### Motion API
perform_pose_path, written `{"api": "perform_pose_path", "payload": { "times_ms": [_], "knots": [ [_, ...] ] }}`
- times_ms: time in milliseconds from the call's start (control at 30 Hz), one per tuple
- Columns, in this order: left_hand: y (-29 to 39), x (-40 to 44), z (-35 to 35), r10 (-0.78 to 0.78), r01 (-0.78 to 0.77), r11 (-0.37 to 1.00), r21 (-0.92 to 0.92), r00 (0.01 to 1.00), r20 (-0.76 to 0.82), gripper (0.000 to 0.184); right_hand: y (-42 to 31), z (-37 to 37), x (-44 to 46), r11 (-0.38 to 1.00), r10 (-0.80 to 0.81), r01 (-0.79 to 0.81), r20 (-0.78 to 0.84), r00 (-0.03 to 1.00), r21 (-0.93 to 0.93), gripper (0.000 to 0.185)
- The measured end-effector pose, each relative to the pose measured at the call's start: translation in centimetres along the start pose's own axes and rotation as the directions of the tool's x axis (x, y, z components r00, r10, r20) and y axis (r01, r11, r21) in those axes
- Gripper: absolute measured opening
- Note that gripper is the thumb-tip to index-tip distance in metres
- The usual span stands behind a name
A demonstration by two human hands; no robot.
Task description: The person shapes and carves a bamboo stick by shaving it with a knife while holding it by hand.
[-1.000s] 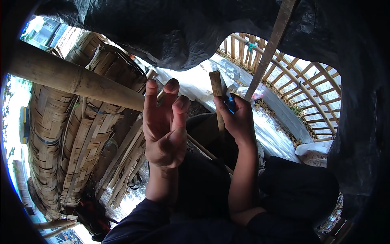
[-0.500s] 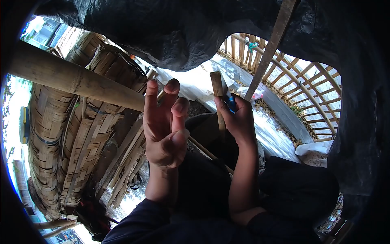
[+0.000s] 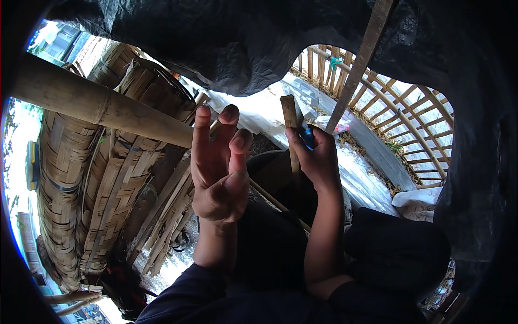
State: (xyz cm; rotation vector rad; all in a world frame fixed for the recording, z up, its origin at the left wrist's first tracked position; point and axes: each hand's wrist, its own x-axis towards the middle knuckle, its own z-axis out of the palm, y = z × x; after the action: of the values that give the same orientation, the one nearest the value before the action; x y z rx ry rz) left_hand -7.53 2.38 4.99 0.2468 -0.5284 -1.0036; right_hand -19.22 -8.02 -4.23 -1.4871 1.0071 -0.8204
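My left hand (image 3: 220,167) is raised at the centre, palm toward me, fingers apart and partly curled, with nothing in it. To its right, my right hand (image 3: 317,156) is closed round a blue-handled tool (image 3: 308,138), whose far end I cannot make out. The thumb of that hand lies against an upright bamboo piece (image 3: 290,110). Below the two hands is a dark round container (image 3: 264,162), partly hidden by the left hand and the bamboo piece.
A thick bamboo pole (image 3: 102,105) crosses the left side before rolled woven bamboo (image 3: 62,189). Split strips (image 3: 167,227) lean nearby. Black sheeting (image 3: 216,48) hangs overhead, crossed by a flat wooden strip (image 3: 359,67). A bamboo lattice (image 3: 413,127) stands at the right.
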Motion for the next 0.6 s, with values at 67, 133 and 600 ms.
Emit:
{"api": "perform_pose_path", "payload": {
  "times_ms": [67, 133, 600],
  "knots": [
    [0.1, 0.1, -0.6, -0.010, 0.010, 1.000, -0.009, 0.999, 0.043, 0.089, -0.3, -0.2, 0.0, 1.000, 0.019, -0.019, 0.015, 1.000, -0.022, 0.038],
    [0.1, 0.1, -0.7, -0.018, 0.020, 1.000, -0.016, 0.996, 0.086, 0.089, -0.3, -0.2, 0.0, 0.998, 0.039, -0.038, 0.030, 0.999, -0.043, 0.033],
    [-0.3, 0.6, -1.4, -0.057, 0.055, 0.998, 0.022, 0.992, 0.116, 0.083, -5.8, 0.5, -2.1, 0.922, 0.155, -0.151, 0.018, 0.988, 0.356, 0.020]
  ]
}}
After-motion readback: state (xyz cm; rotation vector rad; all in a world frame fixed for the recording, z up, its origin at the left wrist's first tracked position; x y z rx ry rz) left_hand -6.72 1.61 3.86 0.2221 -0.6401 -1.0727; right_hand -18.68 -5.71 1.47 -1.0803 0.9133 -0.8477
